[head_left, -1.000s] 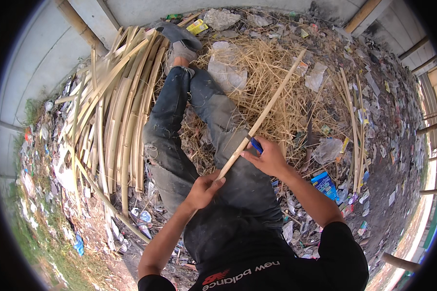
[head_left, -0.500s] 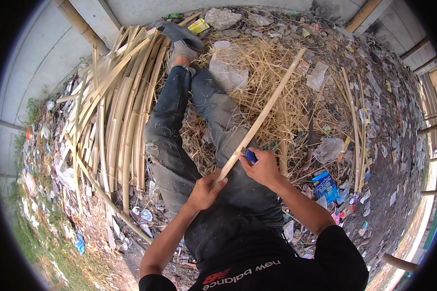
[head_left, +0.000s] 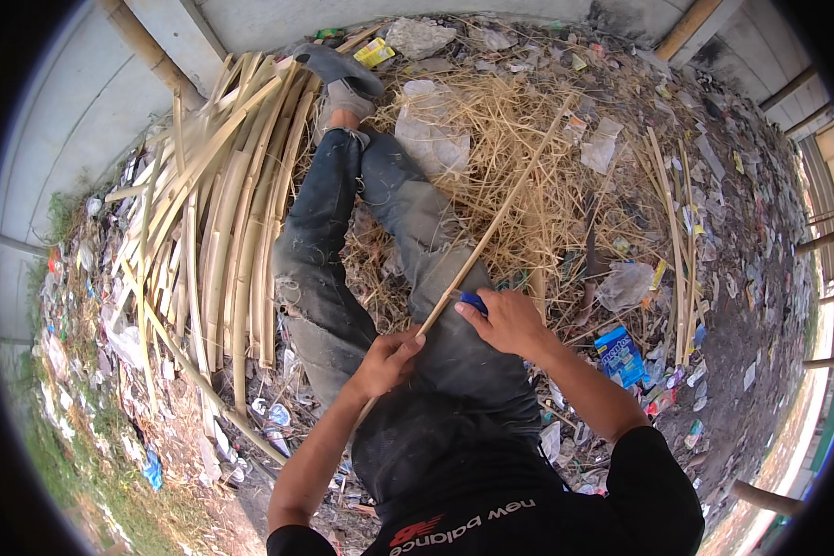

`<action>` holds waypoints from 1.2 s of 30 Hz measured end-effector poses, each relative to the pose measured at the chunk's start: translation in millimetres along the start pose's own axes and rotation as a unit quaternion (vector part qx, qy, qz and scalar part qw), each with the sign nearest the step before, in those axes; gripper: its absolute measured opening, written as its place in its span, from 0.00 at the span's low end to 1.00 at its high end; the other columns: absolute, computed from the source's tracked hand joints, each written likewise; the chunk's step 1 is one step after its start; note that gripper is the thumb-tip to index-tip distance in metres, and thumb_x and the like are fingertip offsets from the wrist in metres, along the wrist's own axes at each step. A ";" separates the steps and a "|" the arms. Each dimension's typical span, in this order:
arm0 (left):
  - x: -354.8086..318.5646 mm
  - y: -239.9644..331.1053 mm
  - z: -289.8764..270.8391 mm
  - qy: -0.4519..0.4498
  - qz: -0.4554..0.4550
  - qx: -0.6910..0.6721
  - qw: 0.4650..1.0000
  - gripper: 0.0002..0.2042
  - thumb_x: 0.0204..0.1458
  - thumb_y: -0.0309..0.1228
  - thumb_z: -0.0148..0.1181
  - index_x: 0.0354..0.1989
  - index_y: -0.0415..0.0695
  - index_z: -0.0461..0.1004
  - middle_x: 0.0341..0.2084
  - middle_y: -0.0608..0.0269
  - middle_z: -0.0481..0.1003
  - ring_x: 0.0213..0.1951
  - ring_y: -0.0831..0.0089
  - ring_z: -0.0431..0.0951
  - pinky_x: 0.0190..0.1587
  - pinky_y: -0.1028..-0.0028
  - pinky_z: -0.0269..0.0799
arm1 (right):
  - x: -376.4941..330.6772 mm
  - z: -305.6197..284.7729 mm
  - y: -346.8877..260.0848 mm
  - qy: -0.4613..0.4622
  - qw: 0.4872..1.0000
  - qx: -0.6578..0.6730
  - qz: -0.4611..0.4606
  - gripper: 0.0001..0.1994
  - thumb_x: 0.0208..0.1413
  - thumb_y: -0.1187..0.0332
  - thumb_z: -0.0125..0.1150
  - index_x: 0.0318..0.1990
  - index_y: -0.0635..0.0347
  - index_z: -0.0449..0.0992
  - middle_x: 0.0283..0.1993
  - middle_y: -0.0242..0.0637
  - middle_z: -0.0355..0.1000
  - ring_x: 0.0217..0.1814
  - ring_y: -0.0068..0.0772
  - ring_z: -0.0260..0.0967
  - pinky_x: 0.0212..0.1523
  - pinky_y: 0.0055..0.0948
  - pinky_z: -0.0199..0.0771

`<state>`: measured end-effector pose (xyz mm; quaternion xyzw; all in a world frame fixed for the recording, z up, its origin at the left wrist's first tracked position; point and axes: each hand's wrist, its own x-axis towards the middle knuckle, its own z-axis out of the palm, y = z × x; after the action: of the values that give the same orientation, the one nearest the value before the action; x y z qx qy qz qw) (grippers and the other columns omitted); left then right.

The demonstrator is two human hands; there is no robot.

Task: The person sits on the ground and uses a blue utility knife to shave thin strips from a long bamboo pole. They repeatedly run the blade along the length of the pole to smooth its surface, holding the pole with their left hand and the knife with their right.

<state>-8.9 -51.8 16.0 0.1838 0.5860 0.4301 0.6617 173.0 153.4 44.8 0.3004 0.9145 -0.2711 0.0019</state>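
A long, thin bamboo strip slants across my lap, its far end over the straw-coloured shavings. My left hand is closed around its near part, by my waist. In my right hand is a small knife with a blue handle, gripped with the fingers wrapped round it. The knife's front meets the strip just beyond my left hand; its blade is too small to make out well. The strip shows its narrow edge upward.
My outstretched legs lie beneath the strip. To the left is a big pile of bamboo strips. A few more strips lie at the right, with a blue packet nearer me. Litter covers the ground up to a grey wall.
The bamboo strip has turned from its broad face to its narrow edge. My right hand with the knife has shifted slightly nearer; my left hand has moved slightly left.
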 end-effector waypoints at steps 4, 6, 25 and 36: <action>-6.7 4.1 -5.9 -0.025 -0.023 -0.026 0.999 0.19 0.70 0.49 0.53 0.49 0.43 0.73 0.16 0.77 0.55 0.15 0.84 0.55 0.16 0.76 0.50 | 10.6 -3.1 -3.3 -0.004 1.000 0.011 0.018 0.30 0.68 0.43 0.52 0.31 0.66 0.79 0.24 0.56 0.76 0.30 0.63 0.77 0.35 0.53 0.77; -8.6 4.8 -7.9 -0.029 -0.028 -0.019 0.999 0.20 0.70 0.51 0.52 0.42 0.45 0.73 0.15 0.76 0.55 0.14 0.83 0.56 0.16 0.75 0.51 | 27.1 -7.7 10.8 0.025 0.997 0.035 0.066 0.31 0.68 0.43 0.52 0.31 0.67 0.79 0.24 0.57 0.76 0.31 0.64 0.77 0.36 0.54 0.76; -17.6 14.3 -9.8 -0.027 -0.040 0.015 0.999 0.24 0.70 0.51 0.51 0.54 0.40 0.75 0.14 0.76 0.55 0.14 0.83 0.56 0.16 0.76 0.53 | 56.6 -22.6 37.3 -0.005 0.999 0.034 0.023 0.32 0.69 0.42 0.49 0.30 0.67 0.78 0.24 0.56 0.74 0.32 0.62 0.76 0.36 0.54 0.74; -49.1 19.4 -26.4 -0.039 -0.062 0.047 0.996 0.18 0.72 0.46 0.51 0.48 0.41 0.74 0.16 0.77 0.56 0.16 0.84 0.57 0.18 0.75 0.52 | 61.3 -28.5 47.8 -0.059 0.996 0.026 0.069 0.32 0.71 0.43 0.47 0.32 0.68 0.79 0.21 0.56 0.73 0.30 0.63 0.76 0.38 0.53 0.76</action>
<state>-37.7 -86.3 54.3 0.1946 0.5891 0.3530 0.7004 153.6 233.3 35.3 0.3461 0.8824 -0.3115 0.0670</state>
